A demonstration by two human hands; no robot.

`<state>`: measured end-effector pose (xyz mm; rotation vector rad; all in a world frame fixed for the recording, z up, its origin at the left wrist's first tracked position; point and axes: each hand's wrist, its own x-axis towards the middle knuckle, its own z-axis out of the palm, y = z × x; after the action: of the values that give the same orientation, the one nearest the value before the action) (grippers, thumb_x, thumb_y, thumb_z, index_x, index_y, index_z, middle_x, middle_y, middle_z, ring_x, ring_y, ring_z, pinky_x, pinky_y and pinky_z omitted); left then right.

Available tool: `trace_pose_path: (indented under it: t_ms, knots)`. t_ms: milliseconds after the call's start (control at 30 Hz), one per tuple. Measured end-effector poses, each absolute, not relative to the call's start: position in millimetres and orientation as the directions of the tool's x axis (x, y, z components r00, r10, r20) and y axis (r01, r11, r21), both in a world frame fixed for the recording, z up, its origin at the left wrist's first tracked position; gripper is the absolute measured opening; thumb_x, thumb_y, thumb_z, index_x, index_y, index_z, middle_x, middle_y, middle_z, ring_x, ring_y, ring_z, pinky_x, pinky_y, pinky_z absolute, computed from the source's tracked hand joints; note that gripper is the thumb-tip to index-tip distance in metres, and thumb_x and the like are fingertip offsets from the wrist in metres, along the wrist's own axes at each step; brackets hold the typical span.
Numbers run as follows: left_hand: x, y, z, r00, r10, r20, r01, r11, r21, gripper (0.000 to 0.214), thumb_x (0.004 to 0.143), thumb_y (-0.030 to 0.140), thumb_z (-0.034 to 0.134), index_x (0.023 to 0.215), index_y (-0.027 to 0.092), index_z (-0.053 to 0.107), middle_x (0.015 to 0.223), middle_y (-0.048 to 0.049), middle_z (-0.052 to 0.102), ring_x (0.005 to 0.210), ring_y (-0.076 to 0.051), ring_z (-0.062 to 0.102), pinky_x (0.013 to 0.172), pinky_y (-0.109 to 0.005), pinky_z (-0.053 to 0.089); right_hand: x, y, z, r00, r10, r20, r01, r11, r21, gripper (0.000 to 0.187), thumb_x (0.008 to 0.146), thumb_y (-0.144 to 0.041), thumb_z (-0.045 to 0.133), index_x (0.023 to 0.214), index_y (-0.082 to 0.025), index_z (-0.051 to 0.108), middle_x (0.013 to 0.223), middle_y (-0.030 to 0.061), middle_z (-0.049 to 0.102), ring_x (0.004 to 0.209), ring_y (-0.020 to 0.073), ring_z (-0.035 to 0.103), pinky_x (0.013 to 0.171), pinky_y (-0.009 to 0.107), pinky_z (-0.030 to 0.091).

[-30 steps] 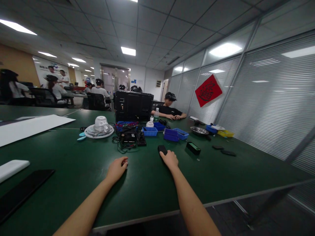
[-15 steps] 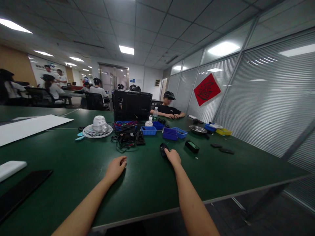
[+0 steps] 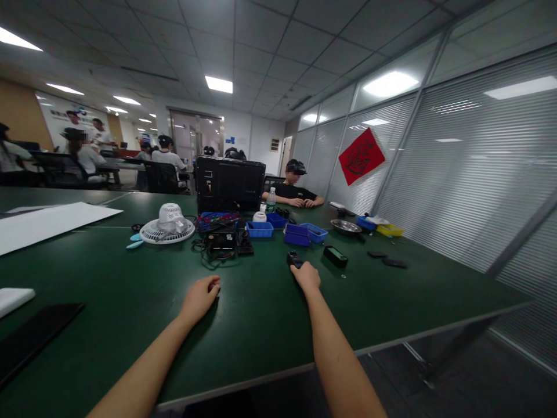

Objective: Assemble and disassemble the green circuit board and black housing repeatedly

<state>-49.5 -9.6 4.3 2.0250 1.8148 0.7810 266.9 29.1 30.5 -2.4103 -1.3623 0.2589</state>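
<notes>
My right hand (image 3: 308,275) is closed around the near end of a small black handheld device (image 3: 295,258), whose exact kind I cannot make out. The device points away from me, at or just above the green table (image 3: 256,307). To its right lies a black box-shaped thing with a greenish top (image 3: 335,256). My left hand (image 3: 199,297) rests on its side on the table, fingers curled in; nothing shows in it, though its palm is hidden. Beyond that hand is a tangle of black cables beside a dark box (image 3: 221,240).
Blue bins (image 3: 297,234), a metal pan (image 3: 346,227), a white fan (image 3: 169,225) and a black monitor-like panel (image 3: 230,183) stand farther back. A person (image 3: 296,188) sits across the table. Flat dark pieces (image 3: 394,263) lie at right, a black slab (image 3: 37,337) at left.
The black device in my right hand has turned from tilting left to pointing more straight ahead. My left hand stays on the table. The whole view has shifted slightly.
</notes>
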Motion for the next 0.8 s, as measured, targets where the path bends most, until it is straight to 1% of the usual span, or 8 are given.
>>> trace_pose_path:
  t_ms: [100,167,267,367,467,567,667,800]
  knots:
    - [-51,-8,2,0.056,0.979,0.195,0.812,-0.158,0.562,0.035,0.079,0.032,0.042,0.107,0.019,0.060,0.100,-0.0047,0.066,0.091,-0.018,0.059,0.078,-0.026,0.043,265,27,33,0.537,0.840,0.084,0.782,-0.457,-0.423,0.049,0.077,-0.053,0.044,0.102,-0.012,0.056,0.100,0.0164,0.061,0.098,0.0292,0.054,0.075,0.037,0.044]
    - [-52,-7,2,0.059,0.979,0.194,0.811,-0.160,0.562,0.035,0.079,0.032,0.042,0.107,0.018,0.059,0.100,-0.0050,0.066,0.091,-0.018,0.059,0.078,-0.026,0.043,263,24,36,0.547,0.806,0.227,0.791,-0.409,-0.456,0.048,0.079,-0.051,0.042,0.104,-0.012,0.055,0.103,0.0174,0.059,0.101,0.0299,0.050,0.081,0.038,0.041]
    - [-52,-8,2,0.056,0.980,0.189,0.811,-0.155,0.565,0.035,0.079,0.031,0.042,0.107,0.018,0.060,0.101,-0.0052,0.066,0.091,-0.018,0.060,0.079,-0.025,0.043,258,19,40,0.492,0.724,0.483,0.837,-0.242,-0.491,0.051,0.083,-0.044,0.038,0.119,-0.009,0.044,0.117,0.0190,0.049,0.112,0.0291,0.041,0.091,0.039,0.033]
    - [-51,-9,3,0.054,0.980,0.191,0.809,-0.155,0.567,0.035,0.079,0.031,0.043,0.106,0.018,0.060,0.102,-0.0054,0.065,0.092,-0.018,0.059,0.079,-0.026,0.043,248,16,38,0.351,0.712,0.608,0.890,-0.053,-0.452,0.052,0.083,-0.034,0.038,0.128,-0.009,0.032,0.128,0.0173,0.039,0.117,0.0257,0.034,0.094,0.037,0.031]
    - [-50,-10,4,0.050,0.982,0.184,0.806,-0.149,0.572,0.035,0.078,0.031,0.043,0.105,0.018,0.061,0.103,-0.0053,0.065,0.093,-0.018,0.059,0.080,-0.026,0.043,236,16,31,0.202,0.778,0.595,0.937,0.024,-0.350,0.051,0.078,-0.023,0.045,0.127,-0.014,0.036,0.128,0.0136,0.037,0.115,0.0246,0.034,0.094,0.036,0.032]
    - [-51,-9,4,0.051,0.983,0.175,0.807,-0.143,0.572,0.035,0.078,0.031,0.043,0.105,0.018,0.061,0.103,-0.0055,0.065,0.093,-0.019,0.059,0.080,-0.027,0.043,224,15,26,0.122,0.856,0.502,0.972,-0.001,-0.235,0.050,0.074,-0.014,0.048,0.123,-0.021,0.044,0.122,0.0113,0.041,0.110,0.0250,0.037,0.090,0.035,0.035]
    - [-51,-10,4,0.056,0.984,0.171,0.813,-0.144,0.564,0.035,0.078,0.030,0.042,0.105,0.018,0.061,0.103,-0.0055,0.065,0.094,-0.019,0.059,0.081,-0.027,0.043,215,12,26,0.059,0.902,0.428,0.994,-0.013,-0.111,0.047,0.077,-0.009,0.044,0.120,-0.026,0.049,0.120,0.0120,0.042,0.108,0.0251,0.037,0.085,0.034,0.037]
    - [-50,-10,5,0.050,0.984,0.173,0.816,-0.141,0.561,0.035,0.078,0.031,0.042,0.105,0.018,0.061,0.103,-0.0051,0.065,0.095,-0.019,0.058,0.082,-0.027,0.043,205,5,32,-0.058,0.911,0.409,0.998,0.053,0.024,0.045,0.082,-0.012,0.040,0.122,-0.031,0.048,0.128,0.0098,0.038,0.110,0.0248,0.036,0.086,0.037,0.034]
